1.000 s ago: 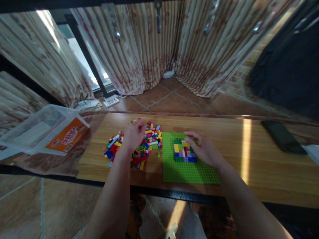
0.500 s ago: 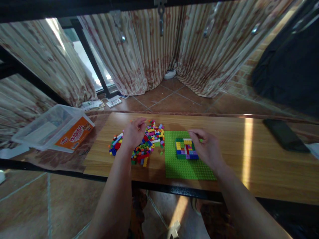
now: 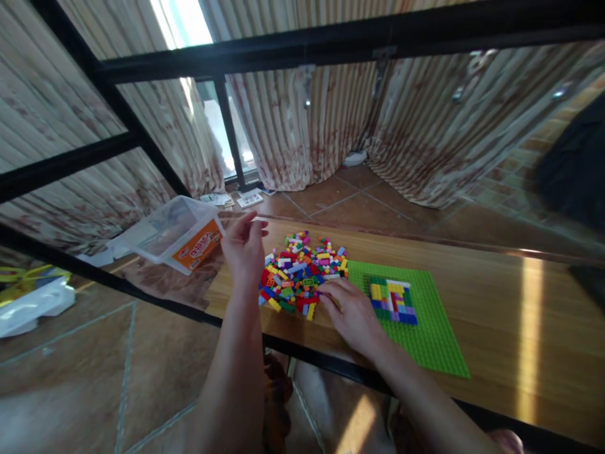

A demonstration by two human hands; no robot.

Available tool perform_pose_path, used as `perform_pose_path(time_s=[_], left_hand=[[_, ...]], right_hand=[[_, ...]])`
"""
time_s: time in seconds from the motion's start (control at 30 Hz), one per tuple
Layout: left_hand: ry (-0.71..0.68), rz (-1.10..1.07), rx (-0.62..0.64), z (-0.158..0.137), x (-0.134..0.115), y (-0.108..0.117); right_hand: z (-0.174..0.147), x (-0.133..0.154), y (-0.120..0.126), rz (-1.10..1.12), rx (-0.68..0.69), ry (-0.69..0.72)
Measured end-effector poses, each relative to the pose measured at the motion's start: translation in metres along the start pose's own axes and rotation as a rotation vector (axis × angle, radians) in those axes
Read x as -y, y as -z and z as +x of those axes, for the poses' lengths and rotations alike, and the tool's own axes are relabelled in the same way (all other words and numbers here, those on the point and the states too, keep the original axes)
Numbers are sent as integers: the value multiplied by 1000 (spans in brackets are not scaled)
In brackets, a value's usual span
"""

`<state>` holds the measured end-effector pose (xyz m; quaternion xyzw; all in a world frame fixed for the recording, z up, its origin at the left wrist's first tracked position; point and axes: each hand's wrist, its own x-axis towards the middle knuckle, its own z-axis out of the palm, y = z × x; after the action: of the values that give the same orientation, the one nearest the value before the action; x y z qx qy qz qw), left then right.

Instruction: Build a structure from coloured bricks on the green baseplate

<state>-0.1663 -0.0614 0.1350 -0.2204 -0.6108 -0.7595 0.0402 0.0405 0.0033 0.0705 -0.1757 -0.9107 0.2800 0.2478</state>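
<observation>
My left hand (image 3: 244, 244) is raised at the left edge of a heap of loose toy bricks (image 3: 295, 268), its fingers loosely curled and apart with nothing visible in them. At the heap's right side, my right hand (image 3: 354, 314) reaches down with thumb and fingers slightly apart, fingertips close to the bricks. Right of that hand lies a green baseplate (image 3: 437, 334). Fixed on it is a flat, roughly square build of coloured bricks (image 3: 393, 301), with blue, yellow, white, red and purple pieces.
A clear plastic box (image 3: 177, 230) with an orange label stands left of the wooden board (image 3: 486, 315). A dark flat object (image 3: 588, 284) lies at the far right. A black frame bar (image 3: 302, 47) crosses above, with curtains (image 3: 326, 132) behind.
My view has turned left. My right hand has moved from the build on the baseplate to the heap's right side. The left hand has shifted to the heap's left edge.
</observation>
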Motion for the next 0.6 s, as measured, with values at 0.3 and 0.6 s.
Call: perform_pose_path(time_s=[0.3,0.6], left_hand=[[333,-523,-402,26,-22,57],[467,-674,-401,30,-27,78]], right_hand=[[-4,-4,-7,-24,-57,-14],[46,7,-13,-309,34,-285]])
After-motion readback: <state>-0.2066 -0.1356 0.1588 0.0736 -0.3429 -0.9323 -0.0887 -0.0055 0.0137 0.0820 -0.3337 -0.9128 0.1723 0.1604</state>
